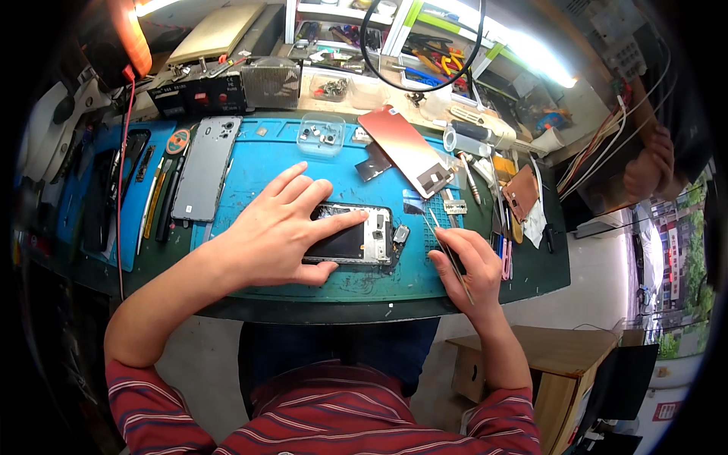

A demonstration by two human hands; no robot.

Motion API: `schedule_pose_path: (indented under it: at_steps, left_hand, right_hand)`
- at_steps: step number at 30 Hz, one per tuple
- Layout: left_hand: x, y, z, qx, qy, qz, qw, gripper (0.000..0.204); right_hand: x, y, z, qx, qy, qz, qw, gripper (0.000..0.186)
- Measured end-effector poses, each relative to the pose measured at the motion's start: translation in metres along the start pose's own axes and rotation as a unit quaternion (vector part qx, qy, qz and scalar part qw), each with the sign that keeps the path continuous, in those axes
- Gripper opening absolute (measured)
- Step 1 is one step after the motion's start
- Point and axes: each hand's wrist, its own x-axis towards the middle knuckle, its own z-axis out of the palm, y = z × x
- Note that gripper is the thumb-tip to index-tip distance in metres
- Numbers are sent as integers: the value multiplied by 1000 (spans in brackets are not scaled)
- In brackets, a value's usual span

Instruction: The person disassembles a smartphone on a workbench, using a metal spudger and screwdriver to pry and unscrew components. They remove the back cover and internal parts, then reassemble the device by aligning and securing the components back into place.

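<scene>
An opened phone lies on the blue work mat, its black and silver inner side facing up. My left hand rests over its left part with the fingers spread; the index fingertip touches the silver area near the top edge. To the right, my right hand holds metal tweezers between thumb and fingers, tips pointing away from me. A small silver part sits just right of the phone. Beyond the tweezers is a thin blade.
A grey phone back cover and several slim tools lie at left. Behind the phone are a clear box of small parts and a copper-red panel. Various tools crowd the right side. Another person's hand shows at far right.
</scene>
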Motion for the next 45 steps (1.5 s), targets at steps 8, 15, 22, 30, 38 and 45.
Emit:
schedule_pose_path:
  at_steps: [8, 15, 22, 30, 38, 45]
  left_hand:
    - [1, 14, -14, 17, -27, -41, 999, 82]
    - [-56, 28, -9, 42, 121, -46, 991, 65]
    - [-100, 26, -11, 2, 155, -158, 975, 63]
    - [-105, 23, -5, 21, 118, -119, 986, 77]
    - [-96, 16, -4, -102, 151, -189, 965, 101]
    - [-94, 16, -2, -79, 140, -189, 969, 100]
  right_hand:
    - [29, -8, -34, 339, 309, 292, 839, 33]
    - [8, -48, -4, 149, -71, -38, 985, 31]
    - [28, -70, 35, 164, -98, -71, 979, 41]
    - [67, -86, 64, 32, -200, -186, 961, 49]
    - [87, -76, 65, 5, -262, -257, 930, 45]
    - [89, -71, 75, 41, -288, -241, 926, 47]
